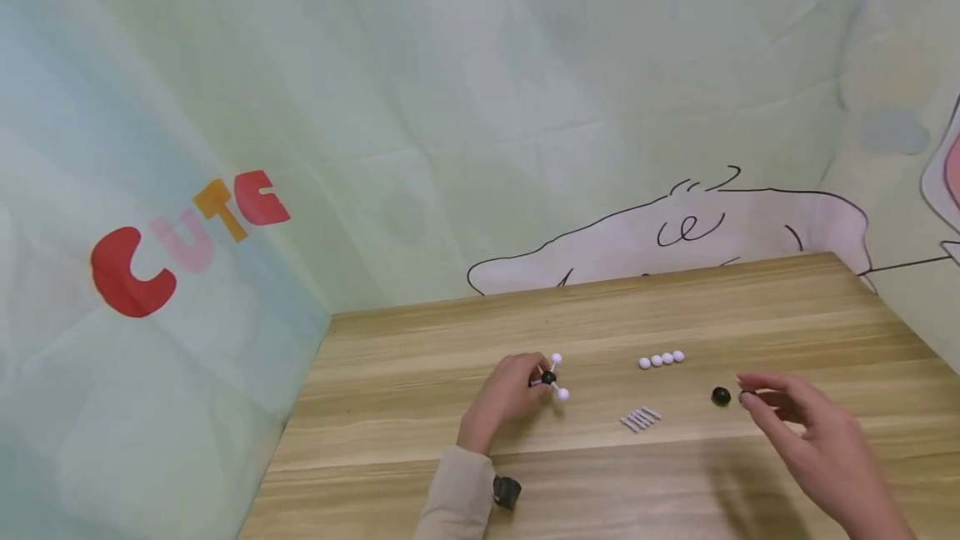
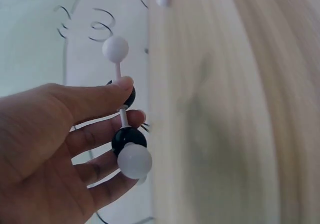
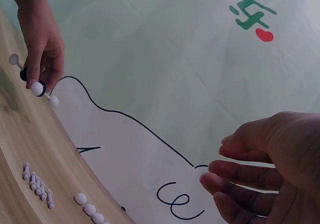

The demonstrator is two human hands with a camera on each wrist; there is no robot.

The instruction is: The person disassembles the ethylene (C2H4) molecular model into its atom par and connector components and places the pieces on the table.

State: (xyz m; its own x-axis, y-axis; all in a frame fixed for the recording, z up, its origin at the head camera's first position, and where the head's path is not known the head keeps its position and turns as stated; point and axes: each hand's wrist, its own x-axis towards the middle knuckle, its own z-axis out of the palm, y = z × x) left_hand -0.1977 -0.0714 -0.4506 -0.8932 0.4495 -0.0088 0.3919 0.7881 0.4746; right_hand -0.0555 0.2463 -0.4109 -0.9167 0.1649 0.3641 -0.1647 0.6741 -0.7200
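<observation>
My left hand pinches a ball-and-stick molecular model with thumb and fingers, close over the table. In the left wrist view the model has two black balls joined by a pale rod, with white balls on its ends. My right hand hovers with fingers loosely bent, beside a loose black ball. A second dark ball is partly hidden by its fingertips in the head view. The right wrist view shows a gap between thumb and fingers with nothing in it.
Between the hands, several white balls stand in a row on the wooden table, and several short pale rods lie side by side nearer me. A printed cloth hangs behind the table. A black device is at my left wrist.
</observation>
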